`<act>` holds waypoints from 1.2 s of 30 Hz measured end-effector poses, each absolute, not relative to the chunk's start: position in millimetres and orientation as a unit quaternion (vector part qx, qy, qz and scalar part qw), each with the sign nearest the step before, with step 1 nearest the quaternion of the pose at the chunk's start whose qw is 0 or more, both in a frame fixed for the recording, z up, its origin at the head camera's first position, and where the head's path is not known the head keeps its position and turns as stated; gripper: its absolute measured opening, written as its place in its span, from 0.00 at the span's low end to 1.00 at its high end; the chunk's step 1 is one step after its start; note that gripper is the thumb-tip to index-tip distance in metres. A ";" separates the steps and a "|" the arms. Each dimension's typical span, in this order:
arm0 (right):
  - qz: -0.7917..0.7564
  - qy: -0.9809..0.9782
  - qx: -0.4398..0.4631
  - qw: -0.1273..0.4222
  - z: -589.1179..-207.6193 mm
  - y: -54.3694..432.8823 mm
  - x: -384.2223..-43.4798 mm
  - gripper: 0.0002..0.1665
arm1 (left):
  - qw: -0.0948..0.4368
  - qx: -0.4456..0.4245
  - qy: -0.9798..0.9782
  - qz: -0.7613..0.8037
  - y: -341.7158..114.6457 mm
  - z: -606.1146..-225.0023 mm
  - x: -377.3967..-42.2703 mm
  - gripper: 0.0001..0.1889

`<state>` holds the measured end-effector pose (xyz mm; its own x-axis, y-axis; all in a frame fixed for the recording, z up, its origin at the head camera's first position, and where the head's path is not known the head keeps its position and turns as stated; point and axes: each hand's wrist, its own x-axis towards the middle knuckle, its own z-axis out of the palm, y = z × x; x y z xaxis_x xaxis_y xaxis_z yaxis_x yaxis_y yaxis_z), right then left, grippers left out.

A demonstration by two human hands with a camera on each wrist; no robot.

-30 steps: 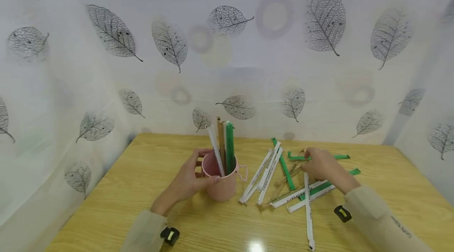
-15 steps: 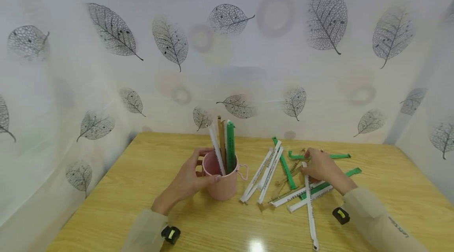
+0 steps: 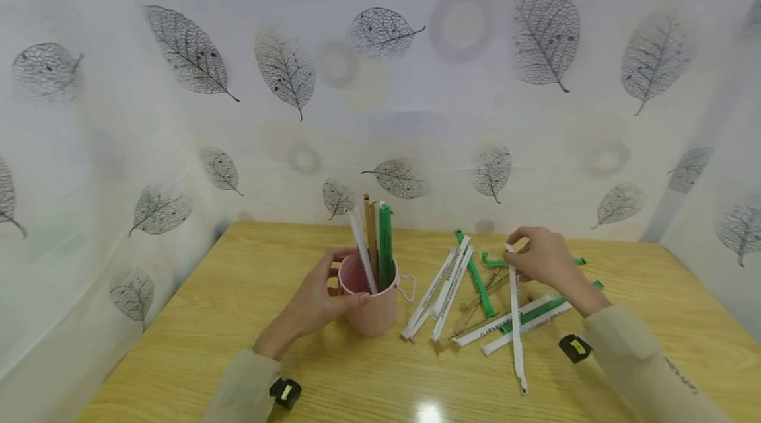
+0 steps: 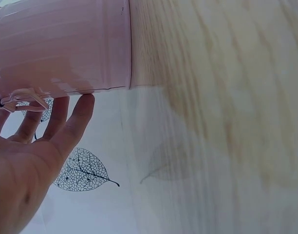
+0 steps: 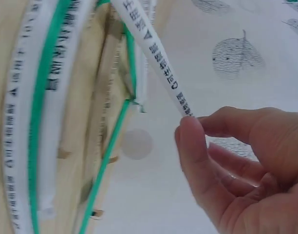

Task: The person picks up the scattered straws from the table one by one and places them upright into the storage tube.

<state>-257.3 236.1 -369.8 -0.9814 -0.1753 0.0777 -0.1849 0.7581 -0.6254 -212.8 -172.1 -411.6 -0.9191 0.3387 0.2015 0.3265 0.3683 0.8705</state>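
Observation:
A pink cup (image 3: 371, 314) stands on the table with several paper-wrapped straws (image 3: 385, 248) in it, white, brown and green. My left hand (image 3: 321, 294) grips the cup from its left side, thumb on the front wall; in the left wrist view the fingers (image 4: 73, 124) reach along the cup wall. Between thumb and fingertips, my right hand (image 3: 543, 261) pinches the upper end of a white wrapped straw (image 3: 516, 324). That straw slants down toward the table's front, across the pile. Printed dark lettering runs along the straw (image 5: 158, 56) in the right wrist view.
Loose wrapped straws lie right of the cup: white ones (image 3: 452, 284), green ones (image 3: 475, 277) and brown ones (image 3: 475, 320), some crossing. The wooden table (image 3: 196, 304) backs onto a pale curtain (image 3: 416, 92) with a leaf print. The cup's handle (image 3: 407, 287) points right.
My right hand has lifted from the pile, bringing up the top end of the white wrapped straw; its lower end has moved back from the table's front. The left hand and cup have stayed put.

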 end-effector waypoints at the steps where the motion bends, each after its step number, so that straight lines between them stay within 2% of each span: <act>1: 0.335 -0.936 0.105 0.026 -365.8 235.0 -257.3 0.21 | 0.005 0.200 0.827 0.525 -172.2 -411.5 -212.7 0.38; 15: 0.330 -0.876 0.204 0.286 -320.7 205.7 -251.0 0.15 | 0.003 0.196 0.828 0.526 -170.2 -412.0 -213.9 0.39; 23: 0.393 -0.811 0.272 0.338 -296.8 179.7 -248.9 0.19 | 0.005 0.197 0.827 0.526 -171.5 -411.6 -214.5 0.39; 36: 0.497 -0.695 0.370 0.365 -267.8 126.4 -243.4 0.18 | 0.003 0.200 0.825 0.528 -172.3 -412.0 -214.5 0.38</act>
<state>-243.4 126.4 -267.8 -0.4594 -0.1524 0.8751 -0.8773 0.2322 -0.4201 -214.5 -172.3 -412.0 -0.9197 0.3336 0.2072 0.3278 0.3616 0.8728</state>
